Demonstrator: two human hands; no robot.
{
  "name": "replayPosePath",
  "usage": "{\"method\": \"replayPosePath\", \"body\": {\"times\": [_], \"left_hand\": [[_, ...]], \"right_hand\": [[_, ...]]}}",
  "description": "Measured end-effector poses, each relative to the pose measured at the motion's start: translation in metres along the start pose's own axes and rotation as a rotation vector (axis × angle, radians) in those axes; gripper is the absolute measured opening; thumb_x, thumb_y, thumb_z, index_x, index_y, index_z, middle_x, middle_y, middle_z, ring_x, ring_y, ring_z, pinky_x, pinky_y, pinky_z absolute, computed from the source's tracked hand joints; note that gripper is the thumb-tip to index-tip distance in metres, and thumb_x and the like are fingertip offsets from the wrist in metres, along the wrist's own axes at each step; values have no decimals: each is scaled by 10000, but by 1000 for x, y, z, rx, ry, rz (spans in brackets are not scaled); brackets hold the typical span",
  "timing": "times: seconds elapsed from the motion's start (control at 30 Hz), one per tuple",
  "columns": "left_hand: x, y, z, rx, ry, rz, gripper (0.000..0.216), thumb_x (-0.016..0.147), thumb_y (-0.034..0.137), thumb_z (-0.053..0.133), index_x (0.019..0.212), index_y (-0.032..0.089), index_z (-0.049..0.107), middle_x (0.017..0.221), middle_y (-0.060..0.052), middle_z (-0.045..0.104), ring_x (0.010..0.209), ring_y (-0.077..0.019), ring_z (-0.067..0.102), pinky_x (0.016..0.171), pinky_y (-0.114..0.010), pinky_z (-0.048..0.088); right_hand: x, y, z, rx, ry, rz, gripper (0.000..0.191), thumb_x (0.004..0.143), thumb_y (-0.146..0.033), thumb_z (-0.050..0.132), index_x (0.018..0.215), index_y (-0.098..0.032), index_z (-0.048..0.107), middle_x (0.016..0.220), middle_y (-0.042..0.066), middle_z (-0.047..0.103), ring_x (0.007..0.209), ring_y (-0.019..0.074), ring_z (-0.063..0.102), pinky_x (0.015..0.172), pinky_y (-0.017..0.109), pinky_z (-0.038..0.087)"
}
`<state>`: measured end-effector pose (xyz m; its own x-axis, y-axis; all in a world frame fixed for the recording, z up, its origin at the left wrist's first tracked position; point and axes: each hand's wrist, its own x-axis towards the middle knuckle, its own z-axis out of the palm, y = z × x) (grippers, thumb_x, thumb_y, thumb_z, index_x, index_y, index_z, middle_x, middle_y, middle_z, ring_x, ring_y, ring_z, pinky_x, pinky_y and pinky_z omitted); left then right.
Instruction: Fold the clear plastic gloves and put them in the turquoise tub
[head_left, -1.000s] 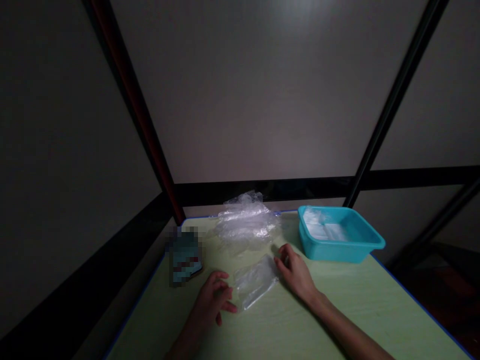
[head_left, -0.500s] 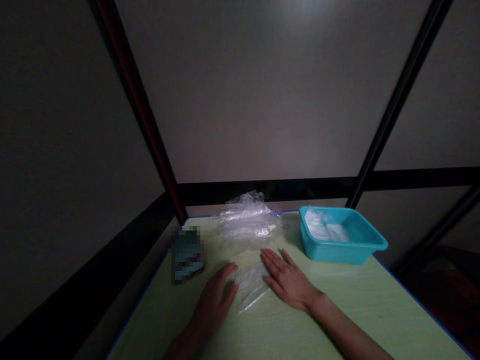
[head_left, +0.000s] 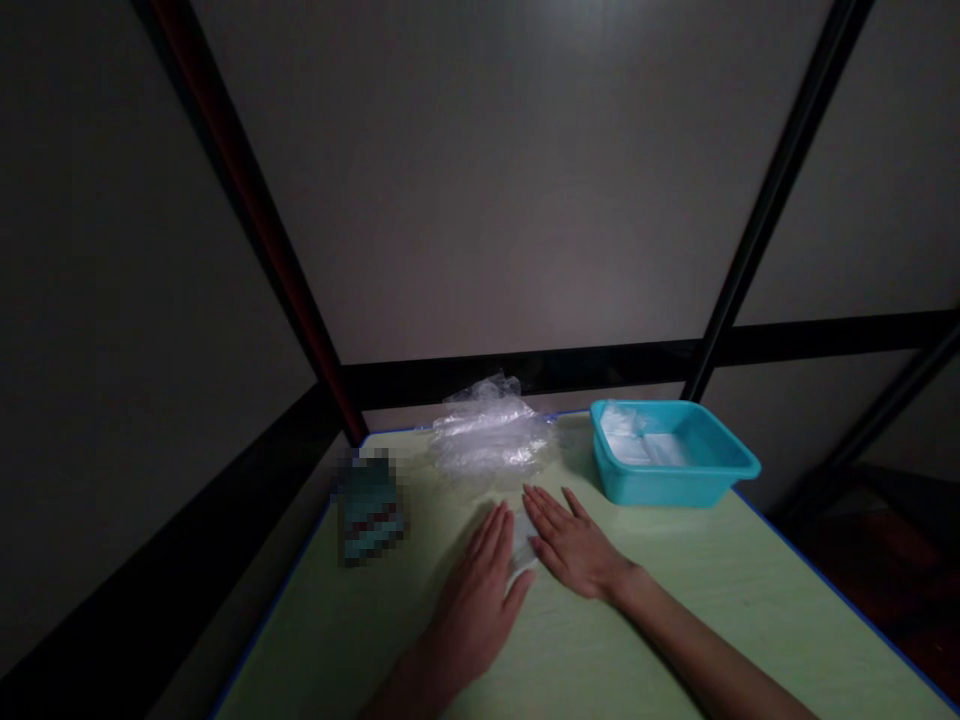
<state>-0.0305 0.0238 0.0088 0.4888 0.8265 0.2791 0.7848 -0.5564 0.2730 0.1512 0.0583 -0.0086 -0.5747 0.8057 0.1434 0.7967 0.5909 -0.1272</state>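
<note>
Fingers (head_left: pixel 551 512) outstretched and flat, the left hand (head_left: pixel 478 590) and right hand (head_left: pixel 577 550) lie over a clear, thin plastic bag (head_left: pixel 524 540) on the pale-green, blue-edged desk (head_left: pixel 645 640).

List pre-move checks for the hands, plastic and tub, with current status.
1. Left hand open, fingers extended, at the plastic's left side: ok.
2. Right hand open, palm down, at its right side: ok.
3. Clear plastic piece smooth throughout: cannot tell; the hands cover much of it.
4. Crumpled plastic pile apart from both hands: ok, beyond them.
5. Blue tub upright, open-topped: ok; plastic inside.
6. Pixelated item apart from left hand: ok.
</note>
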Motion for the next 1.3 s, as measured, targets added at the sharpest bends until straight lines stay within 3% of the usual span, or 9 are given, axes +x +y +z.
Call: {"method": "replayPosePath", "body": {"times": [0.13,0.33,0.57,0.77,0.87,1.07,1.3], "left_hand": [[21,23,14,118,-93,17,654,819,449,392,1273,-12,298,1346,-215,269,1252,-281,213,1002,-414,276],[17,6,29,168,-52,3,684,824,516,327,1273,0,310,1344,-213,272,1248,-292,224,990,-432,286],[-5,-21,24,157,29,11,588,827,439,384,1282,74,314,1344,-172,310,1243,-266,258,985,-406,289],[-14,-32,13,134,-8,2,664,778,443,450,1296,66,274,1362,-172,273,1258,-262,216,992,-396,275],[-14,-28,8,104,-28,-22,747,715,385,524,1316,65,218,1386,-160,213,1273,-257,166,1007,-406,244],[-12,-23,-1,30,-26,-21,734,642,215,517,1312,122,232,1386,-117,242,1279,-240,154,1027,-442,179],[-5,-39,-3,94,106,-79,603,675,150,476,1258,108,328,1344,-137,330,1255,-262,227,1018,-464,184]], "right_hand": [[0,3,4,-56,0,-23,486,889,-295,228,1339,-112,203,1392,110,164,1277,206,142,1018,470,130],[0,0,4,-44,26,-16,505,868,-268,263,1339,-97,202,1384,123,187,1272,214,163,1019,469,124],[0,-2,-2,19,-4,4,515,870,-285,252,1344,-95,189,1389,123,163,1276,217,142,1017,472,100],[-1,3,-4,133,-23,26,532,871,-308,241,1356,-116,134,1403,109,150,1278,203,139,1018,465,91],[0,10,-6,271,32,29,547,868,-307,252,1360,-125,98,1385,109,233,1257,197,209,1013,450,134],[0,13,-19,321,80,37,515,844,-236,277,1333,-98,196,1235,136,440,1104,219,400,962,407,256],[-39,2,-41,365,71,45,492,817,-220,341,1291,-110,270,1088,131,509,988,232,453,883,393,342]]}}
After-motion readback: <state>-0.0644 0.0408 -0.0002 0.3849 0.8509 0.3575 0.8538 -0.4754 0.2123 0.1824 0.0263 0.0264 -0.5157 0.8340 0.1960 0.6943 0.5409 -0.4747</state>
